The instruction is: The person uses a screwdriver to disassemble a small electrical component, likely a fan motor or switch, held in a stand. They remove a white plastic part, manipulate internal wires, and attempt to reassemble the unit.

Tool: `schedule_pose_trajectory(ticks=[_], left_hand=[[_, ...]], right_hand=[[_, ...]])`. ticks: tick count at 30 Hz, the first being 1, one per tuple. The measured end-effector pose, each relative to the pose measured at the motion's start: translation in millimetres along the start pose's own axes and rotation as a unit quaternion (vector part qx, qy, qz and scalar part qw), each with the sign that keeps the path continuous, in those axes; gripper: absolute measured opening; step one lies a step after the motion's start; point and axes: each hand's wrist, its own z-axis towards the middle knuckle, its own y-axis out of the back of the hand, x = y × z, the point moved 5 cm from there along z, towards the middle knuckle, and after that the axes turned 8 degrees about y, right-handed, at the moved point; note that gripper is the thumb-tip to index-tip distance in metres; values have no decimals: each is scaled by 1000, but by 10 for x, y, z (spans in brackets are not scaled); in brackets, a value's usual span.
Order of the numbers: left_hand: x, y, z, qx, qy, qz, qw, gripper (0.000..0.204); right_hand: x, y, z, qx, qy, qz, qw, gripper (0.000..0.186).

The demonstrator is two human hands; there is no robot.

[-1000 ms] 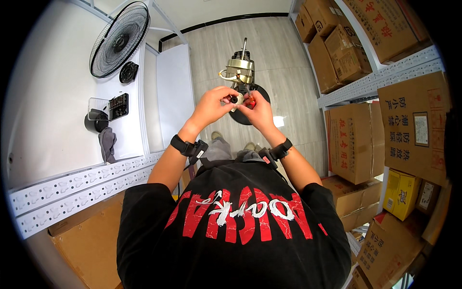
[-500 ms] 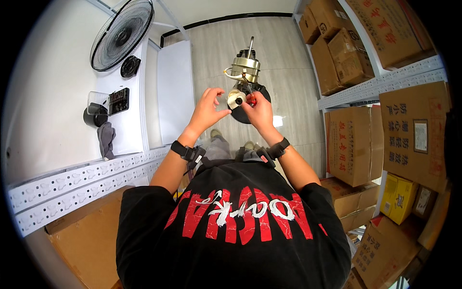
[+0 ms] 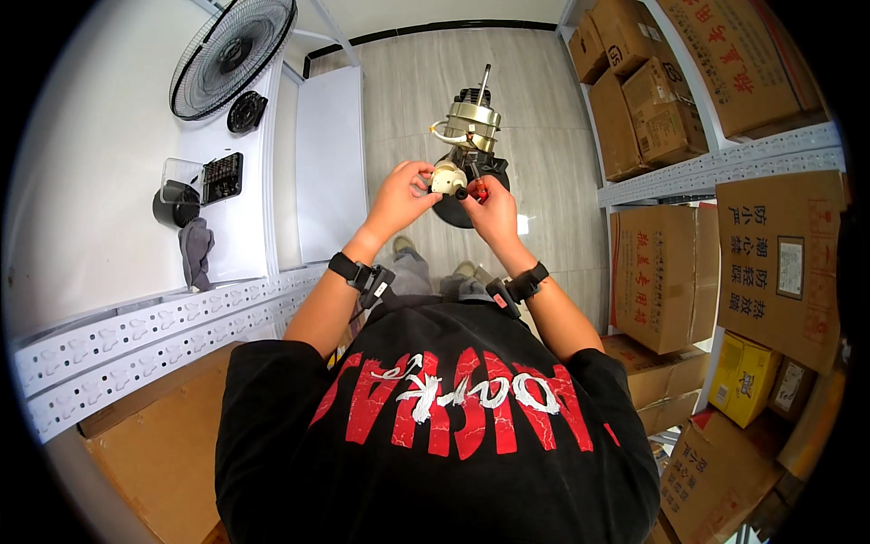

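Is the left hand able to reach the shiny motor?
Probably yes: open space seems to leave the left hand a way to the motor, though its fingers are at the cream part.

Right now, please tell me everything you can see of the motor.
The motor has a rounded, gold-coloured, metal-looking body, with a black slotted part at its far end and a thin shaft pointing away, slightly rightward. Pale wiring loops at its left. It sits beyond the left hand and right hand; neither visibly touches its body.
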Motion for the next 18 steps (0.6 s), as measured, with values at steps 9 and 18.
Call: schedule_pose_trajectory(ticks=[9,18], left_hand=[[189,18,68,26,28,-103,994,31],[154,43,181,21,46,-78,996,27]], right_hand=[[-116,-92,25,12,-43,26,999,23],[-231,-129,26,28,-37,-8,999,16]])
